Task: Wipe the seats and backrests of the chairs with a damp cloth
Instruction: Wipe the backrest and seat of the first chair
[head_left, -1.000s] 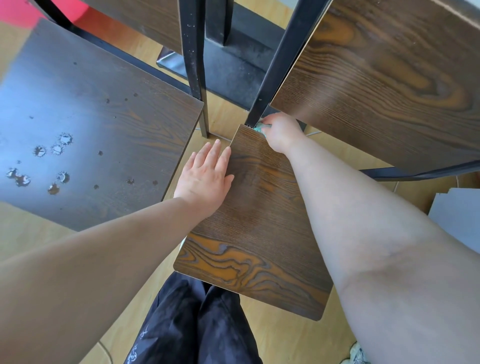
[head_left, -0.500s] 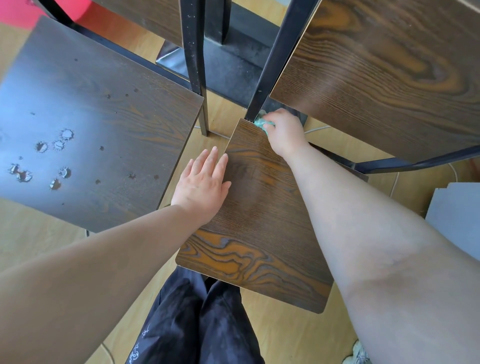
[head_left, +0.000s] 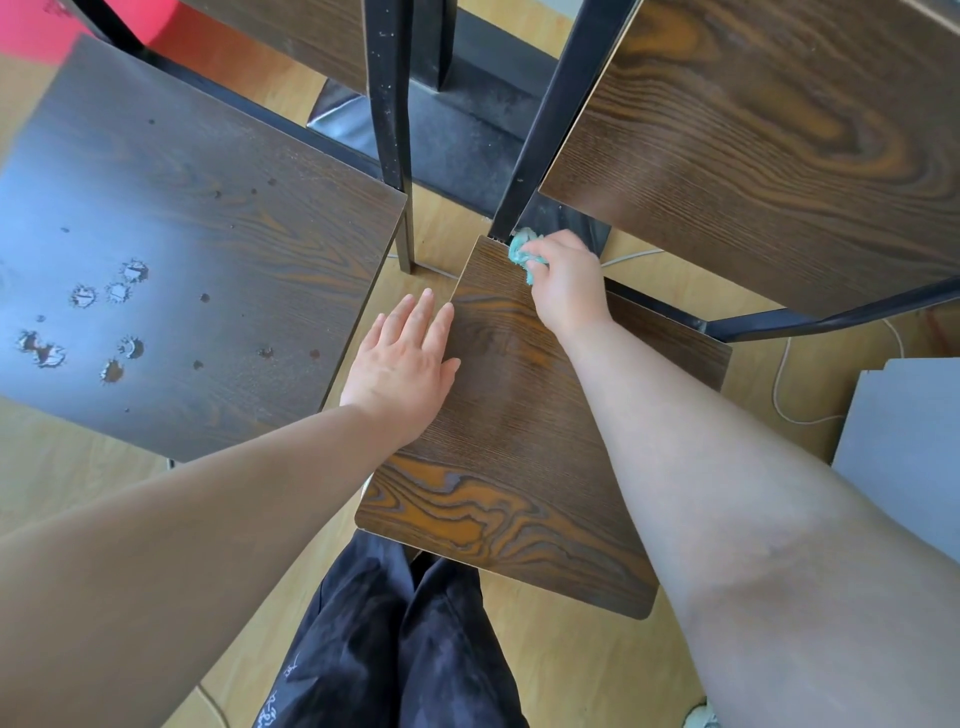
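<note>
Head view, left to right. Neighbouring seat: dark wood-grain laminate, flat and square, with pale dried splatter rings near its left edge; unwiped, by the look. Your left hand lies flat, fingers straight, on the left edge of the middle seat, likely bracing it. The teal cloth, crumpled and soft, sits at that seat's far corner against the black metal post. Your right hand is bunched round it, probably working the corner joint.

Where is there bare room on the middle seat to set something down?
Free: near half of the middle seat, between left hand and right forearm, down to its front edge. Crowded: far corner, where right hand grips the cloth beside the black post.
</note>
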